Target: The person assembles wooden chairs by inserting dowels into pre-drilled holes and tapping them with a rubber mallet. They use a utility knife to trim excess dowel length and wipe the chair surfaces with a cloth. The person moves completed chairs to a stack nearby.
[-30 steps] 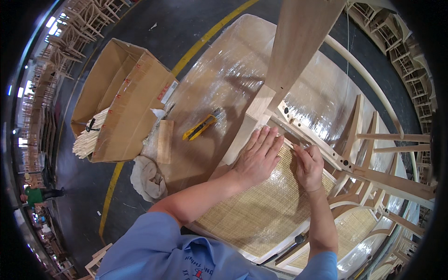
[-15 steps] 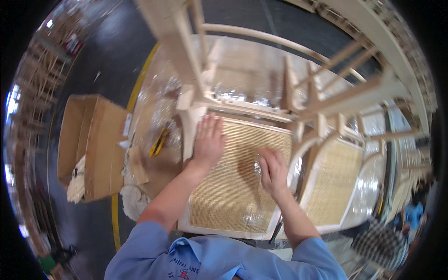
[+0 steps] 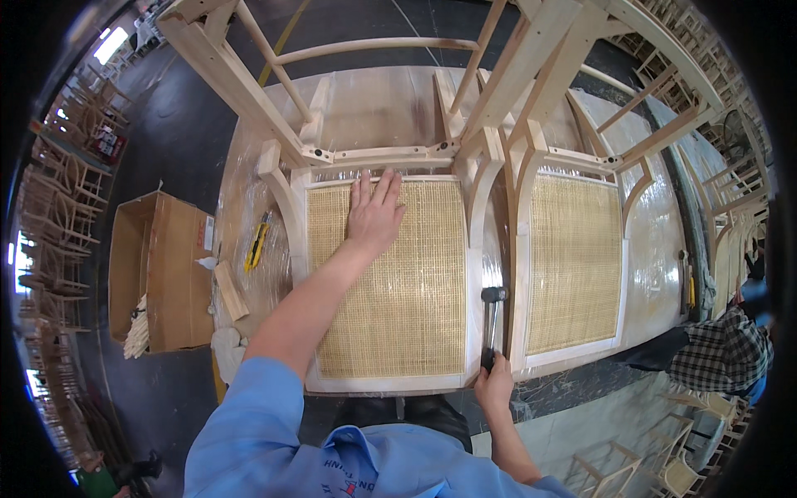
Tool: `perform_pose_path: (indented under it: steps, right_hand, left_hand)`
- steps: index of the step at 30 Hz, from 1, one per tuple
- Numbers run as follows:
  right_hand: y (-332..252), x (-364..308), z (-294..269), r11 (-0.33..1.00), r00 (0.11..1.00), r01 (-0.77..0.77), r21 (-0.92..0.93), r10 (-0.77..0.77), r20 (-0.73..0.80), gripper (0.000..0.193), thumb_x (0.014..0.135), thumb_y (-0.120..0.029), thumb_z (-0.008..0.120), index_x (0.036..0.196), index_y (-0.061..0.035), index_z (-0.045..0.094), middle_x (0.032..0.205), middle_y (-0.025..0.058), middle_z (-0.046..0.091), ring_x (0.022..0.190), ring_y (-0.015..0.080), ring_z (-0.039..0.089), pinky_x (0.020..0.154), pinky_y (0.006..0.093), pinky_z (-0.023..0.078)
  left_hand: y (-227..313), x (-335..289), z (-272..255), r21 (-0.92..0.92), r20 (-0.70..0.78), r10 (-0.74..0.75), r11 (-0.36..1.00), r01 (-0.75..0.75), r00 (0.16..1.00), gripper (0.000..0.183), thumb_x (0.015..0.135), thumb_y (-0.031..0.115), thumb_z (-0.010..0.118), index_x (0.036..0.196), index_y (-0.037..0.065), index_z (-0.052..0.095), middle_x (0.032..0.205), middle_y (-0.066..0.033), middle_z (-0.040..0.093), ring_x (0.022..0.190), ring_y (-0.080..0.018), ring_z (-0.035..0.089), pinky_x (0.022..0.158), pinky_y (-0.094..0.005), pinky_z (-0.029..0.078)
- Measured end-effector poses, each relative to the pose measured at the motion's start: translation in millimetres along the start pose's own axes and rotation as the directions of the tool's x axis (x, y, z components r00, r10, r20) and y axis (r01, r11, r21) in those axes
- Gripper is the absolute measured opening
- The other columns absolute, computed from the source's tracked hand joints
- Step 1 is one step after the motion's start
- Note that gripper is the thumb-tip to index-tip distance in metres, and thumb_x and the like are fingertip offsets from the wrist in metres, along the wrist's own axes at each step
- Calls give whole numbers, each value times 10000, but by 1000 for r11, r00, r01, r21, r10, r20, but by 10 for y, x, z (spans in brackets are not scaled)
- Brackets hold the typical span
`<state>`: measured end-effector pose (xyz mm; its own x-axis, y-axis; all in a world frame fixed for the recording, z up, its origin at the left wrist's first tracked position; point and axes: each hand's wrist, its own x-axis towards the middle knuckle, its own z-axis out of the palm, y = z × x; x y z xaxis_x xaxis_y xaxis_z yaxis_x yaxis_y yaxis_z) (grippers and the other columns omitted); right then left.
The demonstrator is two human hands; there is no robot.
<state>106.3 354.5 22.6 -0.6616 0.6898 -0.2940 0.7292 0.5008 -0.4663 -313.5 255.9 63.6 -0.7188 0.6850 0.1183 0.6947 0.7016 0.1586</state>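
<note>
In front of me lies a wooden chair frame with a woven cane panel (image 3: 398, 290) edged in white. My left hand (image 3: 375, 217) rests flat on the panel close to its far edge, fingers spread and holding nothing. Between this panel and the neighbouring chair lies a mallet (image 3: 491, 319) with a black head, a metal shaft and a black grip. The fingers of my right hand (image 3: 496, 382) are closed round the end of that grip, near the table's front edge.
A second cane-panelled chair (image 3: 573, 274) lies to the right. Chair legs and rails (image 3: 374, 46) rise at the far side. On the left are a yellow cutter (image 3: 258, 242), a wood block (image 3: 231, 290) and a cardboard box (image 3: 178, 274). A person in a checked shirt (image 3: 722, 353) is at right.
My right hand has left the cane panel, moved down and right, and taken hold of the mallet's grip. My left hand stays on the panel. The view has shifted.
</note>
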Motion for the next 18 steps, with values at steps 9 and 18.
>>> perform_pose_path:
  steps: [9,18]
  right_hand:
    - [-205,48,-318,902,985,44,430,31,-167,316,987,-150,632,1224,51,573,813,140,671,711,198,664,661,368,535]
    - [-1431,933,-393,847,953,276,454,-178,-247,437,1084,-191,510,1474,2,470,771,117,615,682,195,632,650,345,506]
  left_hand:
    - [4,91,92,40,-94,83,996,-80,992,598,1055,372,518,1593,143,394,1660,-101,353,1544,-445,247,1283,-564,145]
    - [-25,135,147,-36,-174,170,983,-179,970,585,1050,389,527,1564,124,440,1590,-116,434,1488,-465,328,1259,-587,198]
